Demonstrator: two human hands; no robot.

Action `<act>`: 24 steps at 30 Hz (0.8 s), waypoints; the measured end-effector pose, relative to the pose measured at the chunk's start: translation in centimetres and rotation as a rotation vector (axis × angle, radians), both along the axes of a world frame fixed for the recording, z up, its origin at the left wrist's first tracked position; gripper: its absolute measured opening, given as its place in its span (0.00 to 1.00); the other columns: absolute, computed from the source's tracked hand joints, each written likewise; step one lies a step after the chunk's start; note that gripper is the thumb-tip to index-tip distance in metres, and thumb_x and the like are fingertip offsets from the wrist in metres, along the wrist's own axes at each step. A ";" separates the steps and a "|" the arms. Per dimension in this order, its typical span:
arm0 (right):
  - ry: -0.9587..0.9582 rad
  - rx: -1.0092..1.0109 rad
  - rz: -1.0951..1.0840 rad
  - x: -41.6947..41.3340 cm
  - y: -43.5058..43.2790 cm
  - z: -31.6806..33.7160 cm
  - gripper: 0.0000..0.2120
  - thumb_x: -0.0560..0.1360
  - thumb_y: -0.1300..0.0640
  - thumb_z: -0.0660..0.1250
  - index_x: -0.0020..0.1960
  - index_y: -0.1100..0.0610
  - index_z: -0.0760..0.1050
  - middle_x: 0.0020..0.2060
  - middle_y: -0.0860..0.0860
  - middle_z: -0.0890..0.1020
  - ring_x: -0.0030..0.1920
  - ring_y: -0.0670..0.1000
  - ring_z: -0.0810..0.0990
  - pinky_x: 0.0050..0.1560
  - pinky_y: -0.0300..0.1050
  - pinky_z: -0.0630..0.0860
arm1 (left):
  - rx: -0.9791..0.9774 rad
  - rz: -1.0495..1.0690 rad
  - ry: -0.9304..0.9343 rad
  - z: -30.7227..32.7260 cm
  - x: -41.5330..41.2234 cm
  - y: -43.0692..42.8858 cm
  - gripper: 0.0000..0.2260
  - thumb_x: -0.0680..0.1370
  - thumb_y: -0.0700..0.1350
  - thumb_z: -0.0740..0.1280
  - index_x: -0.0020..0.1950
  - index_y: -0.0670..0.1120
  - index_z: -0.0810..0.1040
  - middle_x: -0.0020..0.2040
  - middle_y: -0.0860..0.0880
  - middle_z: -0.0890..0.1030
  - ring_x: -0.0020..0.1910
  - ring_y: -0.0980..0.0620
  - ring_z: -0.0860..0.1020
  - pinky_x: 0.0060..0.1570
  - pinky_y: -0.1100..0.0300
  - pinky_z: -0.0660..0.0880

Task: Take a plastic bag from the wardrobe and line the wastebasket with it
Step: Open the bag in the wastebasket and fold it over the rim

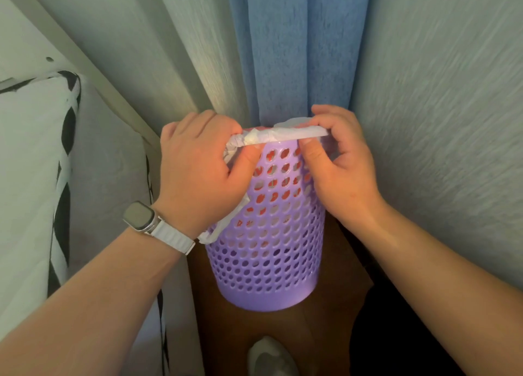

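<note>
Lying at far left: a white cushion [31, 177] with black stripes, its edge beside a pale slanted board [93, 72]. A pale curtain [158, 50] hangs behind.

Left forearm comes in from the lower left, with a watch [140, 215] on a white strap at the wrist. Left hand [198, 171] is at the left side of the wastebasket's rim, fingers curled tight round a bunched edge of the plastic bag [285, 136]. A loose tail of the bag hangs below this hand, down the outside of the basket's left wall.

Centre: the purple wastebasket [271, 248], its wall full of round holes, stands upright on a brown floor [325, 333]. A blue curtain [291, 50] falls just behind it. The white, thin bag lies in a rolled band along the near rim, stretched from one hand to the other. Red patches show through the upper holes; cannot tell what they are. Below the basket, at the bottom edge, the toe of a pale foot [268, 358].

Right hand [342, 171] is at the right side of the rim. Thumb sits on the near face of the basket, fingers curl over the far side, and the bag's edge is pinched between them. Right forearm runs off to the lower right.

Far right: a textured pale wall [438, 92], close beside the basket.
</note>
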State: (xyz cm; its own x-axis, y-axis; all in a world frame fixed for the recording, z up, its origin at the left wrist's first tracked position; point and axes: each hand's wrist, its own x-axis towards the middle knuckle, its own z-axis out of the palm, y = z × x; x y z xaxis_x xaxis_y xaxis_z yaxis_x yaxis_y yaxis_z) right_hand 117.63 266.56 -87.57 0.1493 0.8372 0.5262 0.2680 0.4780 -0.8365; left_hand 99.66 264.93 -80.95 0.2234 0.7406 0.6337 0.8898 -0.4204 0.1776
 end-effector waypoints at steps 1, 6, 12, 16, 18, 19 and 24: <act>0.009 0.006 -0.009 -0.1 -0.1 0.2 0.10 0.75 0.53 0.63 0.52 0.57 0.78 0.55 0.42 0.73 0.62 0.54 0.74 0.63 0.61 0.71 | 0.021 0.002 -0.008 0.0 0.1 0.0 0.12 0.77 0.52 0.61 0.39 0.45 0.73 0.36 0.52 0.69 0.38 0.50 0.70 0.44 0.50 0.66; -0.067 0.084 -0.109 -0.5 -0.3 1.1 0.08 0.76 0.53 0.62 0.48 0.58 0.74 0.46 0.37 0.70 0.50 0.52 0.74 0.53 0.63 0.72 | 0.022 0.095 -0.040 -0.5 0.9 -0.6 0.12 0.79 0.51 0.61 0.41 0.45 0.74 0.37 0.50 0.72 0.39 0.46 0.72 0.45 0.48 0.67; -0.133 0.074 -0.176 -1.2 -0.9 1.4 0.08 0.75 0.52 0.64 0.46 0.57 0.74 0.46 0.48 0.72 0.49 0.50 0.72 0.53 0.58 0.70 | 0.018 -0.016 0.106 0.6 1.1 -1.1 0.17 0.75 0.51 0.65 0.60 0.46 0.77 0.56 0.47 0.79 0.55 0.46 0.75 0.62 0.45 0.65; -0.153 0.064 -0.190 -1.8 -1.3 1.8 0.08 0.74 0.51 0.64 0.46 0.56 0.75 0.45 0.48 0.73 0.49 0.49 0.71 0.53 0.50 0.66 | -0.005 -0.061 0.131 0.8 1.6 -1.3 0.15 0.78 0.49 0.62 0.62 0.46 0.78 0.53 0.47 0.81 0.52 0.44 0.77 0.58 0.47 0.67; -0.173 0.056 -0.178 -2.2 -1.6 1.9 0.07 0.74 0.51 0.65 0.46 0.55 0.75 0.43 0.48 0.73 0.47 0.49 0.71 0.53 0.48 0.65 | -0.026 -0.045 0.106 0.7 1.5 -1.1 0.12 0.79 0.48 0.61 0.58 0.47 0.79 0.48 0.48 0.80 0.48 0.44 0.76 0.52 0.49 0.66; -0.182 0.052 -0.170 -2.4 -1.7 1.9 0.07 0.74 0.51 0.66 0.46 0.55 0.75 0.43 0.47 0.73 0.47 0.50 0.72 0.53 0.48 0.65 | -0.038 -0.043 0.099 0.6 1.4 -1.0 0.11 0.79 0.47 0.60 0.56 0.47 0.80 0.46 0.48 0.78 0.46 0.44 0.76 0.50 0.49 0.66; -0.195 0.067 -0.094 -1.6 -1.4 1.8 0.16 0.72 0.49 0.68 0.54 0.58 0.78 0.52 0.51 0.77 0.55 0.54 0.76 0.57 0.61 0.72 | -0.080 -0.040 0.006 -0.2 0.2 -0.2 0.06 0.76 0.43 0.61 0.46 0.45 0.77 0.41 0.52 0.71 0.41 0.47 0.72 0.46 0.47 0.68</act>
State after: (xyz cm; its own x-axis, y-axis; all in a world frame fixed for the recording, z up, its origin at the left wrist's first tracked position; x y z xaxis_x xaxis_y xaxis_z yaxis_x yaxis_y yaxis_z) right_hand 116.03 265.14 -85.77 0.1149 0.7865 0.6068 0.4676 0.4961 -0.7316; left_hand 99.87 264.77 -81.16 0.2577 0.7789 0.5717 0.8737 -0.4405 0.2064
